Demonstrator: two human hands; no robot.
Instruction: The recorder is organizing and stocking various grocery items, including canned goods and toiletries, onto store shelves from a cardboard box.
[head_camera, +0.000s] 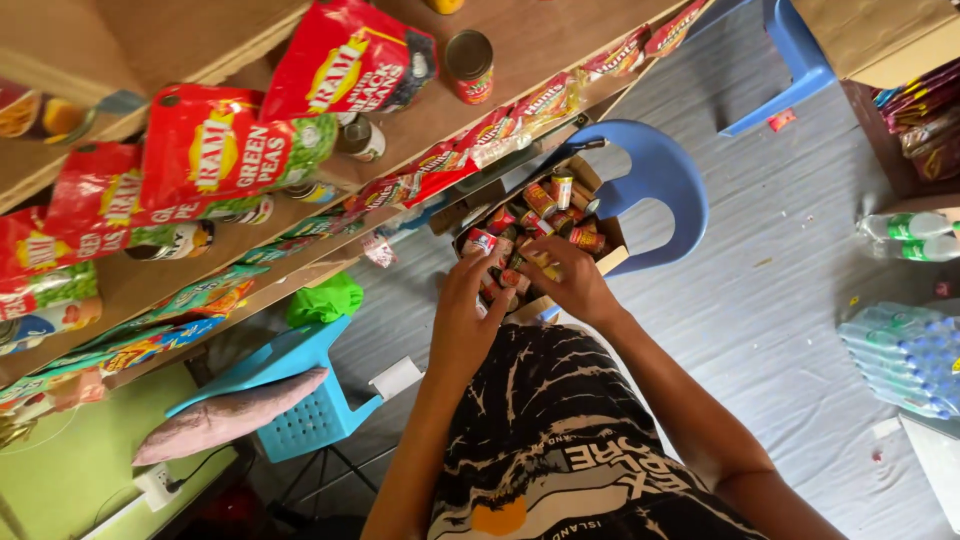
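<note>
A cardboard box (612, 258) full of several small red and yellow tins (540, 200) rests on a blue plastic chair (665, 180). Both my hands reach into the box. My left hand (468, 310) lies over the tins at the box's near left side, fingers bent down among them. My right hand (570, 280) is beside it, fingers curled over tins in the middle of the box. What each hand grips is hidden by the fingers.
Wooden shelves (540, 40) on the left carry red bags of peas (225, 150), tins (470, 65) and strips of sachets. A light blue stool (300, 400) with a pink cushion stands lower left. Packs of water bottles (905, 355) lie on the right.
</note>
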